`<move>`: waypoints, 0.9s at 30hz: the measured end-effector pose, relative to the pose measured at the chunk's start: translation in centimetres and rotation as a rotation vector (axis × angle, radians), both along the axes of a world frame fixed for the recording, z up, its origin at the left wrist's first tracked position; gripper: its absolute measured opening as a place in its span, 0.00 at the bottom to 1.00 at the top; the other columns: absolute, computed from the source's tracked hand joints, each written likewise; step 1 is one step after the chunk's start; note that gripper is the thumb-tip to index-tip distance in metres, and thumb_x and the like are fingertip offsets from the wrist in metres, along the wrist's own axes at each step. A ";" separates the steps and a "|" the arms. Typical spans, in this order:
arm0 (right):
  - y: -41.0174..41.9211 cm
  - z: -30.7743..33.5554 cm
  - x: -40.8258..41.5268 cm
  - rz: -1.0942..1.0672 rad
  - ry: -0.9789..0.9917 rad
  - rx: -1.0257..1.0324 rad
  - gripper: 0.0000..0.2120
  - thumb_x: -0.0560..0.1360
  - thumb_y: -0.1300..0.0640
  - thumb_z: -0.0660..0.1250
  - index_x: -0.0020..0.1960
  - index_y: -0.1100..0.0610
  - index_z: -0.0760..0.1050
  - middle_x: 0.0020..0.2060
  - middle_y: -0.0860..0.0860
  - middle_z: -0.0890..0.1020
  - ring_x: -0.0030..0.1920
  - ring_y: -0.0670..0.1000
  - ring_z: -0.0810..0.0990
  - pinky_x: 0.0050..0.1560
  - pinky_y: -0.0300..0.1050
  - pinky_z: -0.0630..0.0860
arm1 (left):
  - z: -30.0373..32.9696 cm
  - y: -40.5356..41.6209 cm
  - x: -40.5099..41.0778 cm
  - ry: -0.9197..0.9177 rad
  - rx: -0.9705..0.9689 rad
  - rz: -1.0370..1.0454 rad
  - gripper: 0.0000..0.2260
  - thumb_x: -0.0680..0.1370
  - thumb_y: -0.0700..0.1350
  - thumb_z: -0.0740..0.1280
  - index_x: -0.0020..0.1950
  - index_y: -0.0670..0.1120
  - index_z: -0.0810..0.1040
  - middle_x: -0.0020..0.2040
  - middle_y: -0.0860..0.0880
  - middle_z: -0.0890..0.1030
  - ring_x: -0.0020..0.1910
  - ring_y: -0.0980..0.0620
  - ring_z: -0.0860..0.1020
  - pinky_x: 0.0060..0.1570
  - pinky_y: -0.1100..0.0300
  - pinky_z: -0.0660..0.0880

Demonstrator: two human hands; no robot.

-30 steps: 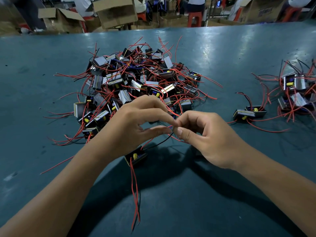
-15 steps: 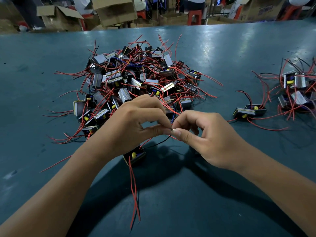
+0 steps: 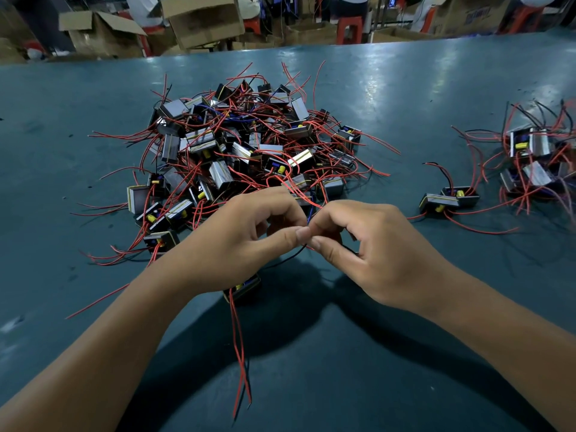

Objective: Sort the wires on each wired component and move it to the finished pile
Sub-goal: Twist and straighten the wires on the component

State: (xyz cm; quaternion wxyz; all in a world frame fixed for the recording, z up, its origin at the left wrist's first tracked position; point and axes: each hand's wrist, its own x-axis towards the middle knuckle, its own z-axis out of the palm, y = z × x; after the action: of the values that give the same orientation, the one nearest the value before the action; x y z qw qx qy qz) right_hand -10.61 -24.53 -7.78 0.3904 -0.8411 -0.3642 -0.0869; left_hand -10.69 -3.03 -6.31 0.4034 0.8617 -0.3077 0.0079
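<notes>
- While both hands are meeting over the middle of the tabletop, a worn teal surface with glossy patches, the left hand is curling its fingers and pinching thin wires between thumb and forefinger.
- The right hand is doing the same: fingers curled, thumb and forefinger pinching the wires right at the left hand's fingertips, so the two pinches are touching.
- The wired component being worked is sitting on the tabletop just under the left wrist: small black blocky body, yellow part showing, mostly hidden by the hand.
- Its red wires are trailing toward the near edge; a thin black wire is running up to the pinch.
- The unsorted pile is lying behind the hands toward the far edge: boxy metallic-grey and black parts, tangled red leads, some blue and black.
- The finished pile is sitting at the right edge, with two more components lying between it and the hands.
- Cardboard boxes are standing beyond the far edge.
</notes>
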 end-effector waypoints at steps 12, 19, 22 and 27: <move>0.3 -0.9 0.8 -0.028 0.377 0.261 0.03 0.77 0.59 0.71 0.44 0.54 0.81 0.30 0.43 0.78 0.31 0.41 0.72 0.33 0.36 0.68 | -0.3 -1.3 -0.3 0.175 -0.234 0.142 0.10 0.78 0.49 0.67 0.43 0.44 0.81 0.39 0.33 0.76 0.33 0.39 0.70 0.36 0.42 0.67; 0.5 -1.1 0.8 -0.038 0.399 0.370 0.04 0.74 0.53 0.69 0.44 0.53 0.81 0.34 0.56 0.80 0.33 0.56 0.72 0.35 0.57 0.71 | -0.8 -1.4 -0.3 0.177 -0.309 0.181 0.09 0.77 0.51 0.70 0.42 0.48 0.82 0.33 0.43 0.76 0.34 0.51 0.68 0.33 0.56 0.64; 0.4 -1.1 0.8 -0.046 0.382 0.373 0.04 0.74 0.53 0.69 0.44 0.53 0.81 0.34 0.56 0.80 0.33 0.59 0.74 0.36 0.60 0.72 | -0.9 -1.3 -0.1 0.178 -0.316 0.184 0.08 0.78 0.51 0.70 0.41 0.50 0.83 0.32 0.53 0.76 0.32 0.56 0.69 0.32 0.63 0.65; 0.3 -1.0 0.9 -0.021 0.408 0.371 0.04 0.75 0.54 0.69 0.43 0.54 0.80 0.33 0.53 0.79 0.34 0.54 0.73 0.38 0.58 0.72 | -0.6 0.1 0.5 0.008 -0.217 0.153 0.05 0.79 0.47 0.68 0.48 0.52 0.84 0.41 0.56 0.81 0.37 0.55 0.76 0.38 0.64 0.72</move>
State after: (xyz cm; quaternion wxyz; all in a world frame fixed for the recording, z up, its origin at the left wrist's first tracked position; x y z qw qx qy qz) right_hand -9.69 -24.28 -8.81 0.6022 -0.7591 -0.2470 0.0148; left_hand -10.21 -2.97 -6.90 0.4935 0.8340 -0.2370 0.0684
